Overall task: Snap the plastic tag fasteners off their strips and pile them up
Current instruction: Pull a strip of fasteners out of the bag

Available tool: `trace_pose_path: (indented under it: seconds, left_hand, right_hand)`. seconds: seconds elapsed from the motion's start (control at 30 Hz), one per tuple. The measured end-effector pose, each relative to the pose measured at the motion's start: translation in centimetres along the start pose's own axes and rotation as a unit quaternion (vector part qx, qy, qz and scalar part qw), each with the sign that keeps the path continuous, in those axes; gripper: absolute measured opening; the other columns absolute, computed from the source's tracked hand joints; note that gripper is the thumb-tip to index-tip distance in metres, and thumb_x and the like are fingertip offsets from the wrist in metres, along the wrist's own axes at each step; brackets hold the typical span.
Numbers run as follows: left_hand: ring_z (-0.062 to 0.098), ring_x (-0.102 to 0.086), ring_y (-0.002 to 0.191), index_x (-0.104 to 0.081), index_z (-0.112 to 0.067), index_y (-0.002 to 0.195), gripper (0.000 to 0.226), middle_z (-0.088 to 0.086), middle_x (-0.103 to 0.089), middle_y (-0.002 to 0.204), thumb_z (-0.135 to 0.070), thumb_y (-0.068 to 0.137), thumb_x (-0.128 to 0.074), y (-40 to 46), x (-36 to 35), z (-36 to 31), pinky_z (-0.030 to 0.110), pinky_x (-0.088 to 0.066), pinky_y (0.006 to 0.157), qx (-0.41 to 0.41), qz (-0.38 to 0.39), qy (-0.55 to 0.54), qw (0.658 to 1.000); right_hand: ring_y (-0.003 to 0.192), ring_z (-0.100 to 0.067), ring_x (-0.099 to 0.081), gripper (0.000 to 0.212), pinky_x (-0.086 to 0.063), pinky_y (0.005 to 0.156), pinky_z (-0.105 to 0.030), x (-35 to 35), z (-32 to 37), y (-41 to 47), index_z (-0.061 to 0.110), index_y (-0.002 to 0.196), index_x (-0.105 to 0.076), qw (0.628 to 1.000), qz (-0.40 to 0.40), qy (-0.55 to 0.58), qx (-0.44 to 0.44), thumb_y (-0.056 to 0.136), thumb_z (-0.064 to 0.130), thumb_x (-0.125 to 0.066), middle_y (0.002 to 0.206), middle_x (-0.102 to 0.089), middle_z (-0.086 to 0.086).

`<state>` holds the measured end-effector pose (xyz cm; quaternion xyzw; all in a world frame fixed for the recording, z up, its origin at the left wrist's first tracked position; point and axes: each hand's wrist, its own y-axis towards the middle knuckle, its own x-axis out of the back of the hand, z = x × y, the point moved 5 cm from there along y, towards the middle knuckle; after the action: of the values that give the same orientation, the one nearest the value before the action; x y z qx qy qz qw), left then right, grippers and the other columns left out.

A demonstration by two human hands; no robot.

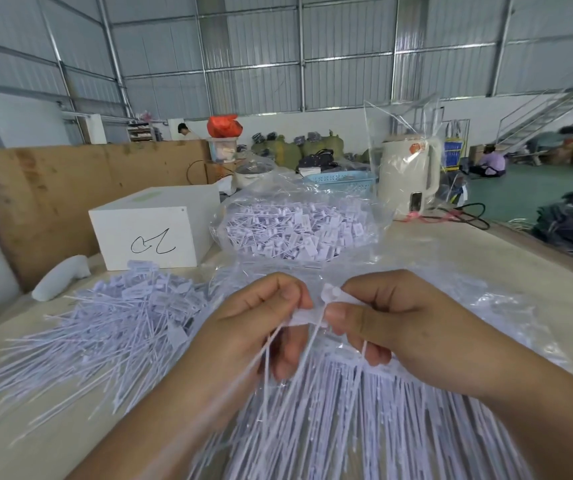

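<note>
My left hand (pixel 257 323) and my right hand (pixel 392 317) meet above the middle of the table, both pinching a strip of white plastic tag fasteners (pixel 307 315). Its thin tails hang down between my palms. Under my hands lies a thick bed of unbroken fastener strips (pixel 364 420) on clear plastic. On the left spreads a loose pile of separated fasteners (pixel 115 320). A clear bag (pixel 299 226) behind my hands is filled with more white fasteners.
A white box (pixel 153 230) with a black scribble stands at the back left, in front of a brown board (pixel 35 192). A cream kettle (pixel 408 174) and a blue basket (pixel 344 178) stand at the far side. The table edge runs along the right.
</note>
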<state>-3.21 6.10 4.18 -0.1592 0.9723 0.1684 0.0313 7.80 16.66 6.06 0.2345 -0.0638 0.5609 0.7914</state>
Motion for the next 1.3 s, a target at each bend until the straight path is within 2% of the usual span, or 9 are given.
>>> trace_pose_path:
  seconds: [0.17, 0.27, 0.37, 0.47, 0.63, 0.87, 1.07, 1.2, 1.3]
  left_hand:
    - [0.009, -0.046, 0.042, -0.063, -0.019, 0.077, 0.029, 0.0, -0.054, 0.053, -0.044, 0.073, -0.079, -0.6, -1.0, -0.1, 0.017, -0.039, 0.043, 0.041, 0.103, -0.016, 0.994]
    - [0.011, -0.042, 0.041, -0.062, -0.025, 0.067, 0.02, 0.0, -0.052, 0.05, -0.041, 0.077, -0.069, -0.5, -0.6, -0.2, 0.018, -0.035, 0.042, 0.041, 0.051, 0.044, 0.997]
    - [0.012, -0.039, 0.036, -0.061, -0.021, 0.066, 0.023, 0.004, -0.049, 0.047, -0.037, 0.083, -0.058, -0.1, -0.1, -0.1, 0.021, -0.031, 0.04, 0.025, -0.013, 0.017, 0.999]
    - [0.009, -0.041, 0.037, -0.072, -0.021, 0.081, 0.023, 0.002, -0.051, 0.048, -0.037, 0.082, -0.055, -0.2, 0.0, -0.1, 0.019, -0.031, 0.043, 0.018, -0.016, 0.02, 1.0]
    - [0.006, -0.05, 0.045, -0.073, -0.029, 0.105, 0.026, 0.004, -0.057, 0.061, -0.036, 0.081, -0.065, -0.6, -1.0, -0.4, 0.014, -0.035, 0.042, 0.03, 0.086, 0.062, 0.994]
    - [0.003, -0.052, 0.044, -0.072, -0.031, 0.087, 0.014, -0.009, -0.054, 0.05, -0.033, 0.075, -0.067, -0.7, -1.0, -0.9, 0.011, -0.033, 0.041, 0.035, 0.117, 0.125, 0.985]
    - [0.008, -0.051, 0.044, -0.07, -0.026, 0.076, 0.014, -0.003, -0.056, 0.055, -0.038, 0.072, -0.068, -0.5, 1.2, -2.1, 0.014, -0.034, 0.043, 0.019, 0.05, 0.147, 0.988]
    - [0.009, -0.049, 0.044, -0.065, -0.025, 0.07, 0.012, 0.001, -0.055, 0.055, -0.035, 0.073, -0.069, -0.8, 0.4, -1.5, 0.016, -0.036, 0.045, 0.036, 0.097, 0.146, 0.984]
    - [0.009, -0.042, 0.04, -0.059, -0.021, 0.065, 0.024, 0.002, -0.051, 0.048, -0.042, 0.073, -0.069, -0.4, 0.5, -1.4, 0.015, -0.032, 0.043, -0.008, 0.005, 0.147, 0.989]
  right_hand:
    - [0.052, -0.013, -0.049, 0.039, -0.038, 0.055, -0.031, -0.1, 0.1, 0.0, 0.009, 0.063, -0.05, 0.999, -0.012, -0.034, 0.012, 0.08, 0.041, -0.063, 0.054, -0.046, -0.002]
    - [0.054, -0.02, -0.046, 0.038, -0.036, 0.056, -0.038, 0.0, -0.2, 0.0, 0.01, 0.064, -0.054, 0.999, -0.011, -0.043, 0.001, 0.081, 0.043, -0.063, 0.054, -0.048, 0.0]
    - [0.054, -0.01, -0.051, 0.027, -0.04, 0.058, -0.027, -0.3, -0.3, -0.1, 0.022, 0.064, -0.062, 0.998, 0.042, -0.035, -0.023, 0.084, 0.039, -0.059, 0.056, -0.052, 0.006]
    - [0.057, -0.006, -0.055, 0.023, -0.042, 0.058, -0.022, -0.8, -0.2, -0.4, 0.024, 0.07, -0.066, 0.994, 0.094, -0.038, -0.042, 0.087, 0.037, -0.055, 0.06, -0.056, 0.007]
    - [0.053, -0.011, -0.051, 0.022, -0.04, 0.055, -0.023, -0.1, 0.2, -0.4, 0.021, 0.067, -0.066, 0.997, 0.055, -0.043, -0.019, 0.082, 0.037, -0.062, 0.054, -0.052, 0.005]
    - [0.05, -0.013, -0.038, 0.032, -0.029, 0.051, -0.028, -0.3, 0.1, -0.6, 0.007, 0.068, -0.058, 0.994, 0.034, -0.105, 0.011, 0.089, 0.029, -0.07, 0.054, -0.043, 0.0]
    - [0.052, -0.02, -0.047, 0.039, -0.039, 0.056, -0.041, 0.0, -0.1, -0.7, 0.021, 0.058, -0.055, 0.988, 0.08, -0.115, -0.065, 0.08, 0.052, -0.062, 0.054, -0.047, -0.001]
    - [0.051, -0.019, -0.025, 0.043, -0.021, 0.052, -0.035, 0.3, 0.4, -0.7, 0.021, 0.053, -0.043, 0.993, 0.056, -0.093, -0.044, 0.084, 0.04, -0.066, 0.055, -0.027, -0.002]
    - [0.05, -0.015, -0.027, 0.046, -0.021, 0.049, -0.029, 0.2, 0.5, -0.4, 0.02, 0.054, -0.042, 0.995, -0.029, -0.088, -0.023, 0.089, 0.033, -0.068, 0.054, -0.026, 0.004]
